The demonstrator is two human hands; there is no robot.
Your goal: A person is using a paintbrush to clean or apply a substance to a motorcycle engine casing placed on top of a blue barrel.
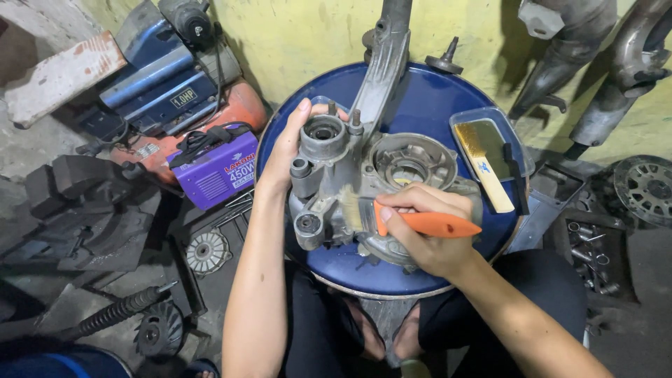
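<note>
While left hand point(283, 150) clasps engine casing point(364, 182) | right grip point(427, 234) pinching orange brush point(420, 222)

Small white rectangular label point(183, 97) on the blue compressor point(162, 77); white-lettered panel on the purple box point(218, 170) below.

Grey metal engine casing point(364, 182), grimy, lying flat atop blue drum point(427, 105), long arm reaching toward drum's far rim. Orange-handled brush point(413, 222), bristles touching casing's near-left side.
</note>
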